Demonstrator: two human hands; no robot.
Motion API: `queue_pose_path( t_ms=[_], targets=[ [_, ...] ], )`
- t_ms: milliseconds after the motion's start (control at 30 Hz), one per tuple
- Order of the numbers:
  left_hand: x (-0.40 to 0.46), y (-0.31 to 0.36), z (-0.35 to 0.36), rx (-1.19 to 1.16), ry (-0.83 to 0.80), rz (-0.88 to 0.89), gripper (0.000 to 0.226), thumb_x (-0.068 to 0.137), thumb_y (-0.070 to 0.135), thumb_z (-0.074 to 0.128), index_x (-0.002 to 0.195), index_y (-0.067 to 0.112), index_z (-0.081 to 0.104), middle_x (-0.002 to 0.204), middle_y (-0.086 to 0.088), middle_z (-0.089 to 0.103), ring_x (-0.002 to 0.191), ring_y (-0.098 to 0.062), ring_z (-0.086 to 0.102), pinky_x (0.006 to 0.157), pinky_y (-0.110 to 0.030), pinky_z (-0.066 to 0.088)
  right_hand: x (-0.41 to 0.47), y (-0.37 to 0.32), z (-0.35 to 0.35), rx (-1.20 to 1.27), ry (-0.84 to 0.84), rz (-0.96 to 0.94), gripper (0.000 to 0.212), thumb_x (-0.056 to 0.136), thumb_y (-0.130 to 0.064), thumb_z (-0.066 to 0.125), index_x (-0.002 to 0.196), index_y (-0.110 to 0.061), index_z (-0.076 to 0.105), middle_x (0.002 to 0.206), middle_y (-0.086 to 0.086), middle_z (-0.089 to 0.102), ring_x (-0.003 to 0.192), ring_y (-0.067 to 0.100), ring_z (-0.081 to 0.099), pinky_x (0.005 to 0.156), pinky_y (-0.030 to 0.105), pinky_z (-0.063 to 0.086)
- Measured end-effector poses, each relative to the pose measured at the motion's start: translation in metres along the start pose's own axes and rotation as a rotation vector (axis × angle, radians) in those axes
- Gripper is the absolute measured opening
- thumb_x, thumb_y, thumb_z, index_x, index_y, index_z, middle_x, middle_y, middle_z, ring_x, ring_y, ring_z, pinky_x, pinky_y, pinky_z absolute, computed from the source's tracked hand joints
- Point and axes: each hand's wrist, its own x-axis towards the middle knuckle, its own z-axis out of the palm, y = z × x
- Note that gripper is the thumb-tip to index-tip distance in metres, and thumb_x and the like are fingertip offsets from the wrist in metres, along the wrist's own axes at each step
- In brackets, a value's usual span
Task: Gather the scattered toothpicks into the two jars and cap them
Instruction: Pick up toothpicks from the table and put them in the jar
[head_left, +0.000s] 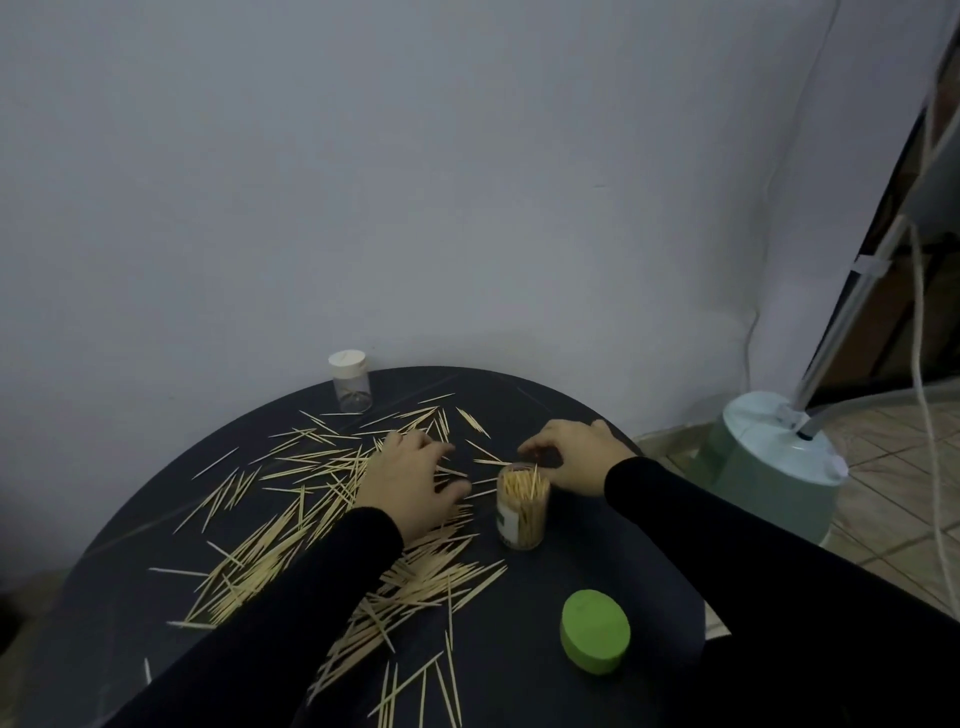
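A round dark worktop (597, 582) fills the lower half of the frame, strewn with pale wooden toothpicks (291, 551) that lie mostly across its left and centre. Just right of centre stands a clear plastic jar with a green label (522, 506), uncapped and packed with upright toothpicks. Its thick green round cap (595, 631) lies apart from it, lower right on the worktop. At the far edge, upper left of the worktop, stands a small clear jar with a white cap (350, 381), capped and nearly empty. The left hand (415, 480) lies over the scattered toothpicks left of the open jar, its fingers spread and loosely bent. The right hand (576, 454) sits just behind and right of that jar, fingers curled downward toward the worktop; whether they pinch any toothpicks cannot be told. A pale green stand base (769, 467) sits on the tiled floor at the right.
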Motion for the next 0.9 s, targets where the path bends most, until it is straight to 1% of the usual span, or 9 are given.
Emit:
queue_pose_path(
  t_ms=[67, 167, 233, 333, 400, 500, 567, 733, 900],
  targets=[
    [0.004, -0.007, 0.002, 0.047, -0.073, 0.0, 0.055, 0.091, 0.054, 0.05, 0.14, 0.033, 0.039, 0.137, 0.009, 0.042, 0.124, -0.012, 0.036, 0.102, -0.031, 0.034, 0.005, -0.001, 0.004, -0.038, -0.024, -0.009, 0.046, 0.09, -0.043, 0.058, 0.135, -0.033, 0.05, 0.135, -0.004, 0.048, 0.122, 0.018, 0.045, 0.11, 0.045, 0.024],
    [0.01, -0.015, 0.003, 0.102, -0.085, 0.045, 0.046, 0.097, 0.041, 0.044, 0.142, 0.033, 0.036, 0.141, 0.008, 0.04, 0.126, -0.014, 0.035, 0.104, -0.033, 0.032, 0.015, -0.003, 0.008, -0.067, -0.033, -0.044, 0.048, 0.092, -0.037, 0.056, 0.139, -0.036, 0.045, 0.141, -0.003, 0.043, 0.128, 0.021, 0.04, 0.112, 0.046, 0.021],
    [0.014, -0.019, 0.003, 0.114, -0.097, 0.08, 0.043, 0.099, 0.034, 0.043, 0.142, 0.033, 0.038, 0.141, 0.008, 0.041, 0.124, -0.014, 0.036, 0.103, -0.033, 0.033, 0.021, -0.006, 0.011, -0.091, -0.023, -0.076, 0.047, 0.095, -0.033, 0.054, 0.14, -0.037, 0.043, 0.142, -0.003, 0.042, 0.128, 0.021, 0.039, 0.111, 0.045, 0.021],
    [0.019, -0.021, 0.004, 0.128, -0.097, 0.112, 0.039, 0.1, 0.033, 0.041, 0.138, 0.036, 0.043, 0.136, 0.009, 0.045, 0.119, -0.013, 0.039, 0.099, -0.031, 0.035, 0.03, -0.009, 0.017, -0.116, -0.018, -0.123, 0.04, 0.097, -0.035, 0.053, 0.136, -0.04, 0.047, 0.138, -0.005, 0.046, 0.126, 0.019, 0.041, 0.108, 0.044, 0.02],
    [0.022, -0.019, 0.004, 0.132, -0.084, 0.124, 0.036, 0.099, 0.036, 0.041, 0.135, 0.036, 0.047, 0.133, 0.009, 0.049, 0.116, -0.013, 0.041, 0.097, -0.031, 0.037, 0.033, -0.011, 0.018, -0.109, 0.0, -0.143, 0.034, 0.097, -0.035, 0.054, 0.13, -0.041, 0.054, 0.133, -0.007, 0.051, 0.123, 0.018, 0.042, 0.107, 0.044, 0.02],
    [0.026, -0.018, 0.005, 0.134, -0.05, 0.135, 0.033, 0.098, 0.039, 0.043, 0.13, 0.034, 0.052, 0.127, 0.008, 0.053, 0.111, -0.013, 0.043, 0.093, -0.03, 0.038, 0.032, -0.012, 0.017, -0.063, 0.071, -0.152, 0.024, 0.095, -0.035, 0.056, 0.117, -0.038, 0.065, 0.123, -0.01, 0.06, 0.117, 0.015, 0.045, 0.104, 0.042, 0.021],
    [0.029, -0.017, 0.006, 0.124, -0.035, 0.134, 0.031, 0.098, 0.039, 0.044, 0.126, 0.033, 0.056, 0.124, 0.007, 0.055, 0.109, -0.013, 0.044, 0.091, -0.03, 0.039, 0.031, -0.014, 0.017, -0.074, 0.098, -0.168, 0.02, 0.095, -0.036, 0.056, 0.113, -0.035, 0.066, 0.119, -0.01, 0.062, 0.113, 0.013, 0.046, 0.102, 0.041, 0.022],
    [0.031, -0.013, 0.008, 0.122, -0.011, 0.125, 0.027, 0.097, 0.038, 0.047, 0.119, 0.028, 0.057, 0.12, 0.006, 0.058, 0.112, -0.014, 0.046, 0.095, -0.032, 0.041, 0.036, -0.02, 0.02, -0.224, 0.03, -0.173, 0.023, 0.097, -0.035, 0.049, 0.115, -0.025, 0.059, 0.119, -0.003, 0.058, 0.114, 0.016, 0.048, 0.105, 0.043, 0.023],
    [0.028, -0.007, 0.014, 0.15, 0.025, 0.106, 0.024, 0.097, 0.033, 0.049, 0.118, 0.023, 0.054, 0.118, 0.003, 0.056, 0.109, -0.014, 0.046, 0.094, -0.03, 0.041, 0.038, -0.023, 0.023, -0.393, -0.021, -0.209, 0.028, 0.098, -0.034, 0.046, 0.122, -0.02, 0.052, 0.125, 0.003, 0.054, 0.118, 0.02, 0.045, 0.107, 0.045, 0.023]
  ],
)
